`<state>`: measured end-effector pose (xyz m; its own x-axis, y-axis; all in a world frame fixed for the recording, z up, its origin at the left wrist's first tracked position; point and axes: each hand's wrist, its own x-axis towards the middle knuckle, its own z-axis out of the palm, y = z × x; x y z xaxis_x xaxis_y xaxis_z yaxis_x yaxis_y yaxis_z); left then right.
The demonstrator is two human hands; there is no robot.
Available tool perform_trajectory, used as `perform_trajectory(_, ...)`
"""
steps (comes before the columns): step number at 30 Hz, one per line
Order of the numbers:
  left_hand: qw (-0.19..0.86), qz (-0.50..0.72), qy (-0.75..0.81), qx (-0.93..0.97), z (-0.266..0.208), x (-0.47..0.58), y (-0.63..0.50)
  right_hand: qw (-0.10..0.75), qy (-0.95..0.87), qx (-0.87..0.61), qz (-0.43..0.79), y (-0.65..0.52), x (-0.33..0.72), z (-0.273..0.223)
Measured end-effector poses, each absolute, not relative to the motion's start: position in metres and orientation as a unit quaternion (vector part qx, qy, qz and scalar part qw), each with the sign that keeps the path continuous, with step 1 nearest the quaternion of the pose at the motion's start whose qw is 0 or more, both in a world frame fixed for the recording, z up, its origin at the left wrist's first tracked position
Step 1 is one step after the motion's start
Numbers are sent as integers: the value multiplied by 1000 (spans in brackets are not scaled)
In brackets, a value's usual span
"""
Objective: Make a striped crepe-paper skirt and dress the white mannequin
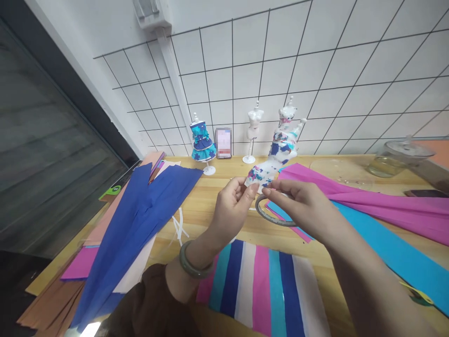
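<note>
Brown sleeve [140,299], foremost; striped sheet [261,290], flat on wooden table [206,206]. Left hand [231,203] and right hand [303,201], both pinching the lower end of one speckled white piece [262,172], raised above the table; grey ring [273,219], under right hand. Behind: phone [223,142], beside dressed mannequin [202,142].

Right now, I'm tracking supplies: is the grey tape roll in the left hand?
No, the grey tape roll is in the right hand, while the left hand pinches the speckled white strip.
</note>
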<state>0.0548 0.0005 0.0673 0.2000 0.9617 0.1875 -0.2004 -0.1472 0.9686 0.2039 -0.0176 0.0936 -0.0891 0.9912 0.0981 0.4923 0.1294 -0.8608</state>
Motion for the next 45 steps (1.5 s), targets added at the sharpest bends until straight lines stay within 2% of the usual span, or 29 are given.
perform_trajectory(4, 543, 516, 362, 554, 64, 52, 4, 371, -656, -561, 341, -16, 203, 92)
perform_trajectory(14, 604, 507, 332, 519, 58, 53, 11, 372, -653, -573, 327, -15, 198, 91)
perform_trajectory(30, 638, 518, 308, 480, 57, 53, 12, 385, -625, -564, 379, -11, 199, 86)
perform_trajectory(45, 712, 486, 258, 436, 63, 51, 11, 410, -622, -529, 406, -11, 204, 84)
